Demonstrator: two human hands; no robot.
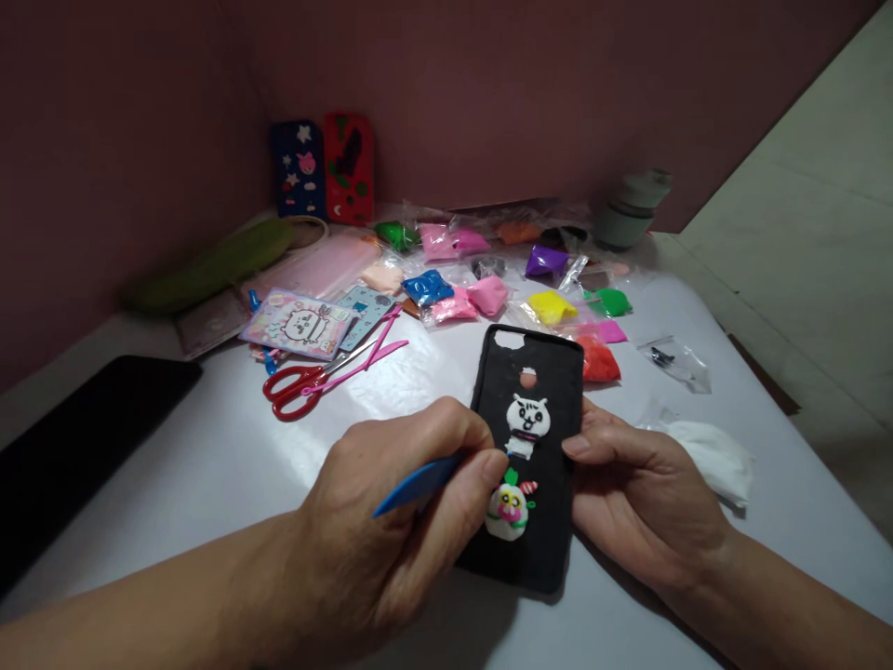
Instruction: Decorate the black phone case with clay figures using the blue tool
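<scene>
A black phone case (540,558) is held tilted above the table, its back facing me. My right hand (642,493) grips its right edge, thumb on the back and fingers behind it. On the case sit a white clay cat-like figure (528,419) with black markings and a lower clay figure (509,512) in white, yellow, pink and green. My left hand (411,502) pinches a blue plastic modelling tool (415,486). The tool's tip is near the upper figure's lower part, mostly hidden by my fingers.
Red-handled scissors (293,389), a pink tool (373,358) and a character card (299,324) lie left. Several clay packets, including a yellow one (551,307), spread behind. Decorated cases (349,167) lean on the wall; a cup (628,212) stands back right. A white clay packet (715,461) lies right.
</scene>
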